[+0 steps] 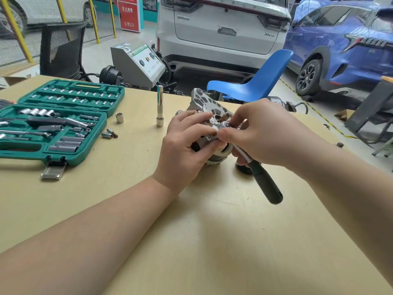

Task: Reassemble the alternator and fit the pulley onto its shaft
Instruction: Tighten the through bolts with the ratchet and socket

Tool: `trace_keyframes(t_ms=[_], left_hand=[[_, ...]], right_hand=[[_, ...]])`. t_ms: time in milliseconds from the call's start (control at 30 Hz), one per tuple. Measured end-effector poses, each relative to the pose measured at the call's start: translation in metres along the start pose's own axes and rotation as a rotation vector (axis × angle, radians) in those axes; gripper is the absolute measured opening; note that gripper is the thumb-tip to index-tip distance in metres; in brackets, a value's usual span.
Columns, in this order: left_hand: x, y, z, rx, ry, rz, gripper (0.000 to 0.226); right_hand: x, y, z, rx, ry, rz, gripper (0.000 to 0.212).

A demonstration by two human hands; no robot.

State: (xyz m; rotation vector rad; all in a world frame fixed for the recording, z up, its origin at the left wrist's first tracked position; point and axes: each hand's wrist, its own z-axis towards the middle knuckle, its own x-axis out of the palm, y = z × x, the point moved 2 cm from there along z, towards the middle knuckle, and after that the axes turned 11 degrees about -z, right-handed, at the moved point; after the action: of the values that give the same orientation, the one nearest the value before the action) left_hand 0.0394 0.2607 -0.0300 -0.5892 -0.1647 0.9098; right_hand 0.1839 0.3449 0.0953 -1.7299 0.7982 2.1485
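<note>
The ratchet (251,158) is risking slipping off its fastener if the alternator (209,116) rocks, since only the left hand (185,143), at 9 o'clock, is gripping it; the right hand (261,133) is pinching the ratchet head. The ribbed grey alternator is sitting mid-tabletop (191,231), tilted, mostly hidden

Left hand (185,143) grips alternator (209,107); right hand (261,135) holds ratchet (263,177).

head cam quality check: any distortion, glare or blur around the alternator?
Head view: wide-angle bending shows along the table edges and background; light is soft and even, shadows faint; mild shine on the ratchet head; alternator slightly soft, largely hidden by left hand and right hand.
</note>
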Motion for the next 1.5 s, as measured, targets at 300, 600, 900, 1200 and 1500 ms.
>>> trace_keyframes(t_ms=[300, 600, 900, 1200, 1500], left_hand=[[0.001, -0.001, 0.003, -0.002, -0.009, 0.0, 0.016], [-0.002, 0.0, 0.002, 0.06, 0.022, 0.044, 0.028], [-0.005, 0.002, 0.003, 0.043, 0.036, 0.047, 0.04], [-0.003, 0.004, 0.004, 0.071, 0.061, 0.058, 0.027], [-0.006, 0.003, 0.003, 0.08, 0.058, 0.047, 0.033]], right_hand=[[-0.017, -0.008, 0.009, -0.349, -0.053, -0.306, 0.018], [-0.01, -0.003, 0.011, -0.168, -0.073, -0.33, 0.02], [-0.013, 0.001, 0.017, -0.107, 0.005, -0.278, 0.026], [-0.016, -0.011, 0.018, -0.48, -0.077, -0.376, 0.019], [-0.006, 0.004, 0.014, -0.136, -0.044, -0.257, 0.03]])
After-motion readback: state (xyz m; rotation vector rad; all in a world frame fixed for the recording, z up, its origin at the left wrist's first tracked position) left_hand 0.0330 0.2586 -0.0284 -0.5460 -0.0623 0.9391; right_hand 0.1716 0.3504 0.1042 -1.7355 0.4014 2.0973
